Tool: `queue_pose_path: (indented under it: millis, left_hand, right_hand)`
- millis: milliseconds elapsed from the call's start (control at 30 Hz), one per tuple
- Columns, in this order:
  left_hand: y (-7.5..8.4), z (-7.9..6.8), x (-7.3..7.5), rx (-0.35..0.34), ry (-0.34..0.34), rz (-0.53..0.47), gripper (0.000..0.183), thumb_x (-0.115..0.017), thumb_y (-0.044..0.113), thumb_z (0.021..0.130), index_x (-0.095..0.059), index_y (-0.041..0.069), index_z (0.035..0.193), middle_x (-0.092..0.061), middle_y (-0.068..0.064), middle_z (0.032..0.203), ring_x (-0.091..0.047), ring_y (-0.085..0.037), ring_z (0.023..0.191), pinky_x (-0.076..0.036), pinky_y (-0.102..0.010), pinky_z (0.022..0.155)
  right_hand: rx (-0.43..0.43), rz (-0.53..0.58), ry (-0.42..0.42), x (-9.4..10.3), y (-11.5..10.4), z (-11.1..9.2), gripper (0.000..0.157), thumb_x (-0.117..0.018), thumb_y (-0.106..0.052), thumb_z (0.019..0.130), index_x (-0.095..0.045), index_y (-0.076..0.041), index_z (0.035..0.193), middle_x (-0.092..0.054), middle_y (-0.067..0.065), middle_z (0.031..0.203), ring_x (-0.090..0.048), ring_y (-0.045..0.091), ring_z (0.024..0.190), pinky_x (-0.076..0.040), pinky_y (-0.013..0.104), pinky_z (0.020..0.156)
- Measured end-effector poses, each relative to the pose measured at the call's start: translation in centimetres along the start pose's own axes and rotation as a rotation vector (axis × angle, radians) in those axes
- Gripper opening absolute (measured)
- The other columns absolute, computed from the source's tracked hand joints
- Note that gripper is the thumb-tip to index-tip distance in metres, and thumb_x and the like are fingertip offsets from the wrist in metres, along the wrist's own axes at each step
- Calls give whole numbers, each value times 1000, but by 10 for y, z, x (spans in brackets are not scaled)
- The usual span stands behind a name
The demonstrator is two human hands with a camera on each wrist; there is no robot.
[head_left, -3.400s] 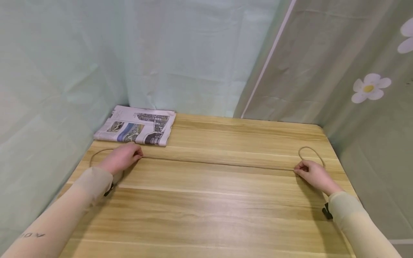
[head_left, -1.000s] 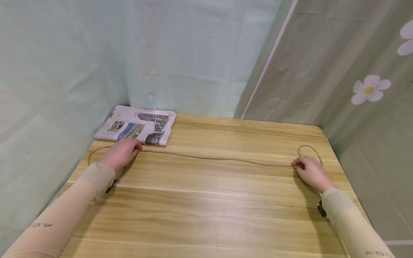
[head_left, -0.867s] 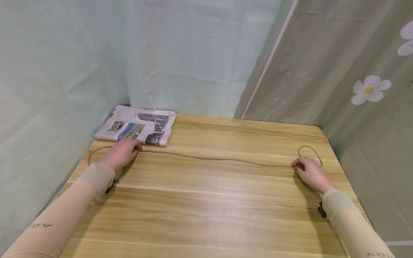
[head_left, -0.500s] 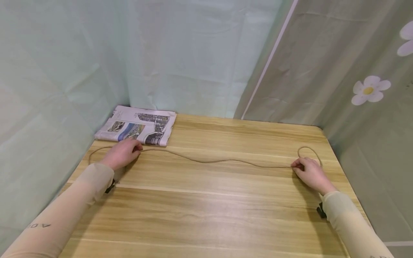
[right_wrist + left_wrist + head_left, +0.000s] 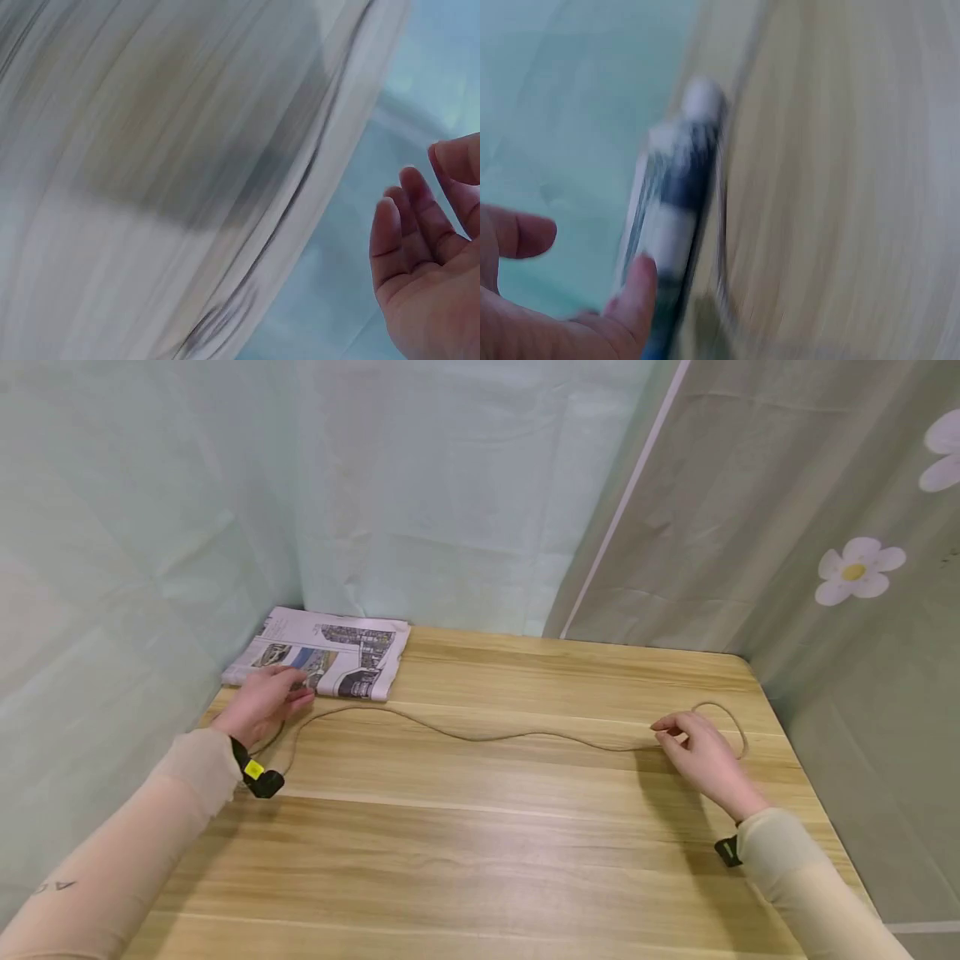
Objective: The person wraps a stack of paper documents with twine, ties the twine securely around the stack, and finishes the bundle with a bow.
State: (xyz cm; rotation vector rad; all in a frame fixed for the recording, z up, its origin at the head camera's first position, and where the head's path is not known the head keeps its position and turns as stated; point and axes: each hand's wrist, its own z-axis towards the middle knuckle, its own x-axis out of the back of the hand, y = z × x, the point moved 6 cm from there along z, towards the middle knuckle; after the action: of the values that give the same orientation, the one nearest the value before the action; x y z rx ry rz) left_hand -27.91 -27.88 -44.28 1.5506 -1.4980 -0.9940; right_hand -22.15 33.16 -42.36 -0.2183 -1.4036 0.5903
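Observation:
A thin brown cord [image 5: 480, 740] lies in a wavy line across the table, with a loop near each end. My left hand [image 5: 264, 702] is raised beside the folded newspaper [image 5: 366, 653], partly covering its near left corner. In the left wrist view the thumb and fingers of that hand [image 5: 570, 315] stand apart, holding nothing, with the cord to their right. My right hand [image 5: 699, 755] hovers over the cord's right end. Its loosely bent fingers hold nothing in the right wrist view, where the cord [image 5: 304, 180] runs apart from the hand [image 5: 442, 292].
The wooden table [image 5: 480, 860] has its far edge against a pale green curtain [image 5: 465, 493]. A grey curtain with white flowers [image 5: 858, 570] hangs at the back right. Small black wrist cameras sit under both cuffs. Both wrist views are blurred.
Both hands have let go of the cord and risen from it. The left moved left, the right slightly left. The cord, taut at first, now lies slack and wavy.

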Motion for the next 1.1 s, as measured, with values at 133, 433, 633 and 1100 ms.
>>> queue_pose_path:
  millis: [133,433,633,1100]
  left_hand:
    - [-8,-2,-14,256,-43,-489,78,-46,22,97,14,21,147,10,-2,153,-17,-18,136,-29,-25,104]
    - [-12,3,-26,375,32,-777,90,-44,29,96,37,26,135,22,4,150,-5,-12,137,-22,-26,108]
    - [-12,9,-25,352,94,-1001,75,-49,25,95,9,33,142,-7,7,145,-23,-8,127,-31,-24,102]
    - [-3,41,-27,300,58,-1090,61,-41,29,98,-2,30,145,-5,6,150,-13,-6,135,-15,-28,110]
  right_hand:
    - [108,6,-36,-21,-38,6,17,-58,-19,92,-62,-15,108,-58,0,106,-54,18,94,-48,38,75]
    - [440,-140,-188,-89,-130,32,40,-64,-21,88,-55,-12,125,-55,2,123,-47,21,116,-36,39,100]
    - [530,-196,-250,-128,-176,53,48,-61,-25,90,-47,-11,135,-48,8,134,-41,23,125,-29,38,106]
    - [508,-122,-308,-158,-210,80,44,-54,-27,94,-47,-14,135,-44,7,138,-35,22,129,-24,35,108]
